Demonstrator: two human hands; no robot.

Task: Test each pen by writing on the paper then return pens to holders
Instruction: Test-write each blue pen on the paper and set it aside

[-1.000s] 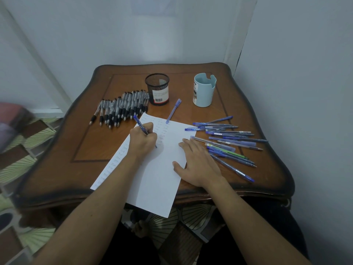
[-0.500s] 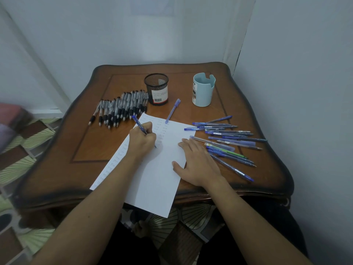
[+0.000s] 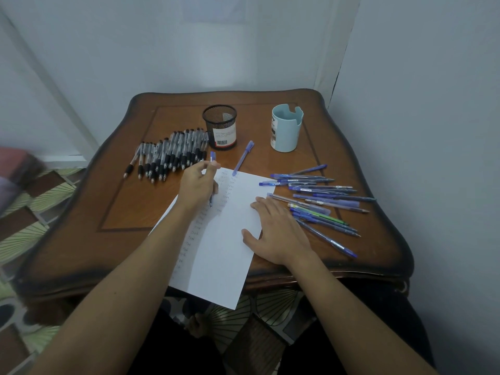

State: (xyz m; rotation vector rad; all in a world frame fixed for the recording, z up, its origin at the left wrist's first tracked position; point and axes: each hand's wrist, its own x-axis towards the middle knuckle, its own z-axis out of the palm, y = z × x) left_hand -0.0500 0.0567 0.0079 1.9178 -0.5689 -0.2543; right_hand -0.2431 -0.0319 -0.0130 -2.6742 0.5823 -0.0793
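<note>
Two holders stand at the far side of the desk (image 3: 130, 201), and both look empty: no pen shows above the rim of the black mesh holder (image 3: 209, 128) or inside the pale blue holder (image 3: 288, 136), so the return step appears not yet begun.

The testing looks well under way. The paper (image 3: 224, 255) lies in the middle of the desk with its near end hanging over the edge, and it carries columns of small written marks. One column is long and runs down the left side, with shorter ones beside it near the top.

The left hand (image 3: 198, 182) holds a blue pen (image 3: 212, 158) over the upper part of the paper, its fingers (image 3: 213, 165) curled and pinching the barrel. The pen stands nearly upright, and whether its tip touches the sheet cannot be told. The right hand (image 3: 278, 236) lies flat on the paper's right edge with straight, slightly spread fingers (image 3: 263, 203), holding it down.

Many pens are left to put away. A row of black-grip pens (image 3: 167, 155) lies just left of the mesh holder, and a loose heap of blue pens (image 3: 319, 196) lies at the right, near the right hand. A lone blue pen (image 3: 243, 157) lies between the holders with its tip at the paper's top edge. Which of these are already tested cannot be judged
</note>
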